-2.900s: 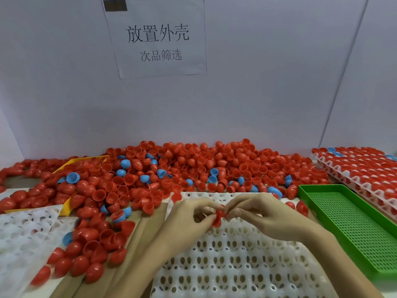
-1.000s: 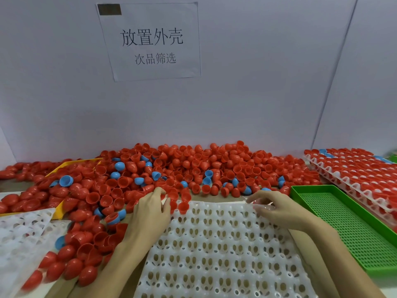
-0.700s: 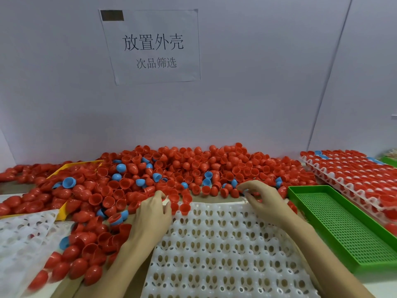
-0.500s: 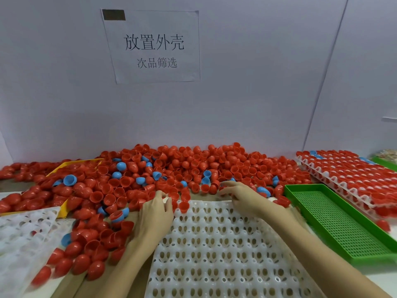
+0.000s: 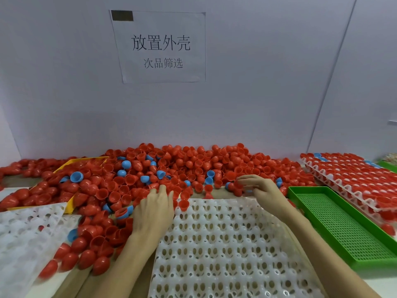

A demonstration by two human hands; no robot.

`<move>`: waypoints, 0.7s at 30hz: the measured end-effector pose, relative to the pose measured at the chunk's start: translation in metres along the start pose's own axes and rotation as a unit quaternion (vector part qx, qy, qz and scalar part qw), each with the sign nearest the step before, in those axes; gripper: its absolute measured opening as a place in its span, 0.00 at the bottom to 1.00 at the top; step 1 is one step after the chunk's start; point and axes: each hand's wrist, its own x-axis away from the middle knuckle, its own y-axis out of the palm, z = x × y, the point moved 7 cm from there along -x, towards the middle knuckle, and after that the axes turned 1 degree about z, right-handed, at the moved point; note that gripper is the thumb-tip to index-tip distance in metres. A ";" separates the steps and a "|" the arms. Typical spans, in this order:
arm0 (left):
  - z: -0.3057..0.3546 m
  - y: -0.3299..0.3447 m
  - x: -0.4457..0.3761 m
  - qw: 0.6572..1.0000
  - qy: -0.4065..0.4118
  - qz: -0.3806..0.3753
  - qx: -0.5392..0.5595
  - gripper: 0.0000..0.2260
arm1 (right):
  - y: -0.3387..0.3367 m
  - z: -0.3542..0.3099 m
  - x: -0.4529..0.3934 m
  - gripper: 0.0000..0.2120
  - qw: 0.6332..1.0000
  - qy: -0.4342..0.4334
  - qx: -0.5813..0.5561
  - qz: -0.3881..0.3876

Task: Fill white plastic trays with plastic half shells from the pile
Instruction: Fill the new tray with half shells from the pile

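Both hands (image 5: 153, 209) (image 5: 261, 188) reach the shell pile (image 5: 193, 166); any grip is hidden

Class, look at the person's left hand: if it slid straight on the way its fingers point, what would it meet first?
The left hand points away from the person, its fingertips already at the near edge of the pile of red and blue half shells. It would probably push into those red shells first; depth is hard to judge.

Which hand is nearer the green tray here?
The right hand. It reaches into the shell pile just beside the green tray and its near-left corner. The left hand lies across the white tray, at its far-left corner.
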 end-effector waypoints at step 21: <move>0.070 -0.009 0.016 0.864 0.076 -0.107 0.485 0.02 | 0.037 -0.051 0.060 0.14 0.944 -0.068 -0.242 -0.213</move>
